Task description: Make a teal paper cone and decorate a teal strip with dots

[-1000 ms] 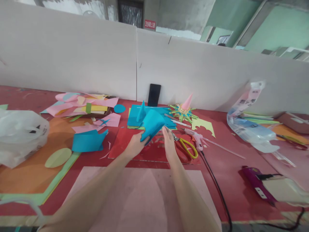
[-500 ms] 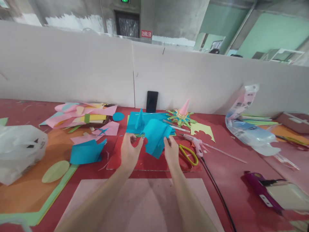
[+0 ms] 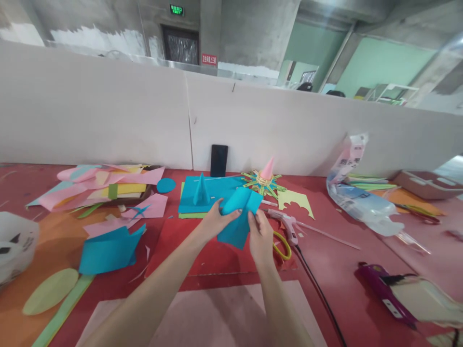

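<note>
A folded piece of blue paper (image 3: 235, 226) is held up between both hands above a red board (image 3: 181, 250). My left hand (image 3: 216, 222) grips its left side, thumb across the front. My right hand (image 3: 259, 231) pinches the right edge. Behind the hands, a small blue paper cone (image 3: 201, 190) stands on flat blue sheets (image 3: 227, 184). To the left lies a bent blue paper piece (image 3: 106, 250). Yellow-handled scissors (image 3: 284, 246) are close to my right hand, partly hidden by it, beside a glue gun (image 3: 287, 224).
A pink cone on a green star-shaped base (image 3: 265, 178) stands at the back, near a dark phone (image 3: 219, 160) leaning on the white partition (image 3: 144, 111). Paper scraps (image 3: 104, 188) pile up left. A plastic bag (image 3: 365, 202) and a purple power strip (image 3: 385, 294) lie right.
My left hand has shifted onto the blue paper, its thumb now over the front. The paper has turned slightly and shows a fold near its right side. The view has shifted a little.
</note>
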A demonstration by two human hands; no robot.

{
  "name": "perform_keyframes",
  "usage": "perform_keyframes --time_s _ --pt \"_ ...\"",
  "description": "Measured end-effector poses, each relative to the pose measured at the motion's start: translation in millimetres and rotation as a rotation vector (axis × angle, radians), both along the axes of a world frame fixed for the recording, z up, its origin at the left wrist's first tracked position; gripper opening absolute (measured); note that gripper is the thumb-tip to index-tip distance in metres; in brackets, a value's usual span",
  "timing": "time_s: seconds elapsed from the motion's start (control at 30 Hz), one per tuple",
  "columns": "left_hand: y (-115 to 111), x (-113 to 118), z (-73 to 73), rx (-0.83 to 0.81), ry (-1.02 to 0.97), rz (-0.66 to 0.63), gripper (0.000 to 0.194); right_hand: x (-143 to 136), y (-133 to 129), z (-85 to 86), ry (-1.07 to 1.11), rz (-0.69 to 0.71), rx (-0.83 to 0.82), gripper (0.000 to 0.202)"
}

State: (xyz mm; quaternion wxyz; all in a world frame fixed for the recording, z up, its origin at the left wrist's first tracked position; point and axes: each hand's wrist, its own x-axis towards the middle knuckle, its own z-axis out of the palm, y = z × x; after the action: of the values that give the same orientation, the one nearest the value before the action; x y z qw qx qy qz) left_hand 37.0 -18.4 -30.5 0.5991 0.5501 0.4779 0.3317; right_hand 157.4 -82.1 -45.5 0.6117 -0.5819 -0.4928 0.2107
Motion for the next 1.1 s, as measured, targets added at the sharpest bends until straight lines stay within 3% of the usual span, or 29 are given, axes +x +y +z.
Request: perform_keyframes --time_s 0.07,0.23,0.43,0.6,0.7,0.83,0.97,1.1 --pt "-0.7 -0.4 8.6 -0.102 -0.032 -0.076 0.097 3.7 0.3 -0.3 0.026 -0.007 -0.014 0.024" --pt "-3.5 -5.1 26.7 -0.177 -0.150 -0.211 0.060 4.8 3.1 -8.1 0.108 0.017 -0.070 0.025" --pt "-1.8 -4.6 19.8 -0.115 -0.161 -0.112 0.045 0.8 7.9 -14.9 0.038 -0.039 -0.089 0.025" --pt "11.6 -14.8 11.4 0.083 0.063 -0.028 0.033 6.4 4.8 -11.9 -0.044 -0.142 -0.165 0.031" --pt "19.3 -25.4 14.9 0.231 0.187 0.092 0.028 15.7 1.2 -5.9 -0.107 -0.218 -0.221 0.039" --pt "24.0 -38.3 24.2 0.351 0.279 0.178 0.027 32.8 0.8 -2.3 -0.155 -0.180 -0.271 0.038" --pt "26.9 -48.5 30.9 0.319 0.241 0.145 0.031 56.1 -4.0 -17.8 -0.321 -0.090 -0.296 0.015" --pt "31.7 -57.2 31.8 0.328 0.229 0.161 0.030 77.0 -25.7 -39.9 -0.733 -0.188 -0.437 0.033"
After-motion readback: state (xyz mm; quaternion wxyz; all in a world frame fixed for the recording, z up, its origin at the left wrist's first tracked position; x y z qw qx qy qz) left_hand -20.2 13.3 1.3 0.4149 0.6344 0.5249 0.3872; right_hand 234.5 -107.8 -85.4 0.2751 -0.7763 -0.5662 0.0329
